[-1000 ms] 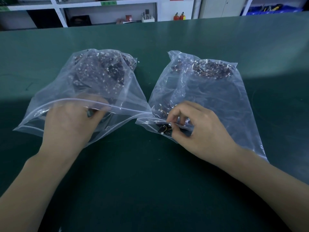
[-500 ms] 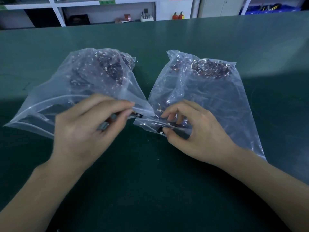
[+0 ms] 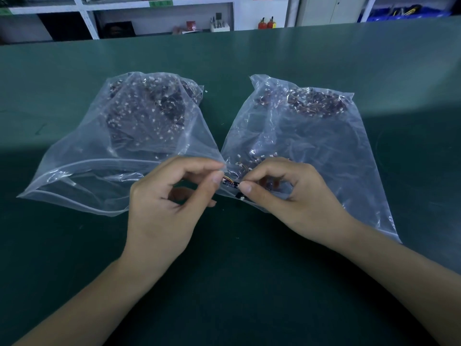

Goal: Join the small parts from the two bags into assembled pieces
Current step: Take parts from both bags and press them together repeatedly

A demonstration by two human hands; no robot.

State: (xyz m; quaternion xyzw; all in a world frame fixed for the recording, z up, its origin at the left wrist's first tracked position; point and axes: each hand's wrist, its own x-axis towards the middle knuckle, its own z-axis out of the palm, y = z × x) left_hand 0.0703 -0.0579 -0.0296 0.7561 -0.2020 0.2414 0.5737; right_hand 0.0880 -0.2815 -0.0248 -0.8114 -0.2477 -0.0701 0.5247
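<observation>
Two clear plastic bags lie side by side on the green table, mouths toward me. The left bag [image 3: 119,146] holds a heap of small dark parts with white specks at its far end. The right bag [image 3: 311,136] holds dark parts with thin wires. My left hand [image 3: 172,196] is out of its bag and pinches one end of a small black part [image 3: 230,183] with coloured wires. My right hand [image 3: 287,193] pinches the other end of it with thumb and forefinger, just above the right bag's mouth. The two hands meet between the bags.
The green table [image 3: 224,283] stretches wide in front of and around the bags. Beyond its far edge stand white shelves [image 3: 159,13] with small items, and blue bins [image 3: 404,11] sit at the far right.
My left hand came out of the left bag and moved right with a small part. My right hand lifted from the right bag's mouth, and both now pinch the part together.
</observation>
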